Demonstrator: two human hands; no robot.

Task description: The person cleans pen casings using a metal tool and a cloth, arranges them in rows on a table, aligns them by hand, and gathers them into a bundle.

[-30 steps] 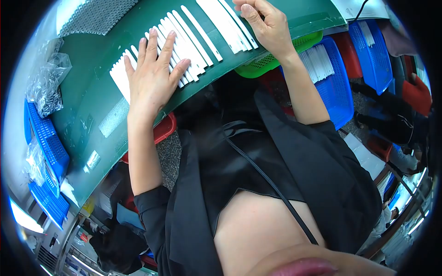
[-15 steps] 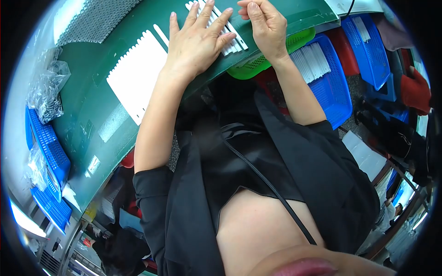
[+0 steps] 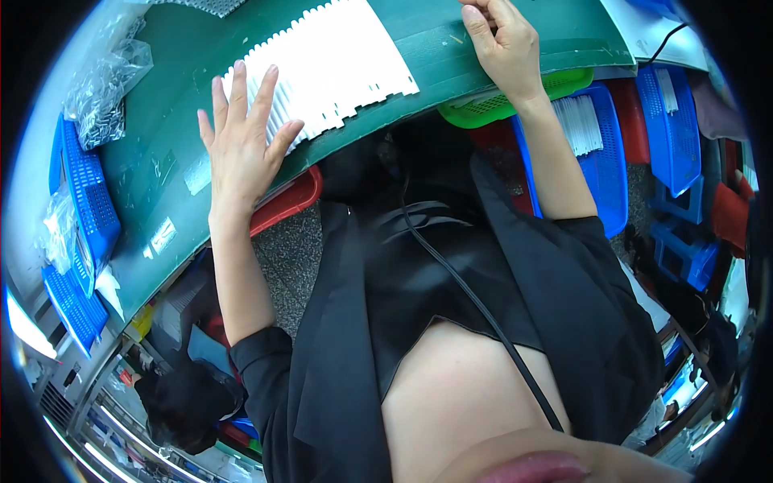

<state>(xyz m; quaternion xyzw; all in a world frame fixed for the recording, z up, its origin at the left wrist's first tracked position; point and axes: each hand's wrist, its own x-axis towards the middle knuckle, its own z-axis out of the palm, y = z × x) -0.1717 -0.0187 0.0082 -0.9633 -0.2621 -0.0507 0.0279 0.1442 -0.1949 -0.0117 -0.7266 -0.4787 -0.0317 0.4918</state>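
Note:
Several white strips (image 3: 330,68) lie side by side in a close row on the green tabletop (image 3: 173,97). Their lower ends form an uneven line near the table's edge. My left hand (image 3: 241,149) is at the left end of the row, palm down with its fingers spread, its fingertips on or just over the outermost strips. To the right of the row, over the table's edge, my right hand (image 3: 507,48) has its fingers curled in; what they hold, if anything, is hidden.
A green basket (image 3: 483,111) and a blue basket (image 3: 613,153) with white strips sit below the table's right edge. Clear plastic bags (image 3: 105,92) and blue baskets (image 3: 93,197) are at the left. A red tray (image 3: 294,201) is under the edge. A person (image 3: 189,402) is at lower left.
My left hand swept right across the strips, then came back to the left end. The strips now form one tight row, where gaps showed before. The view has shifted; my right hand stays curled.

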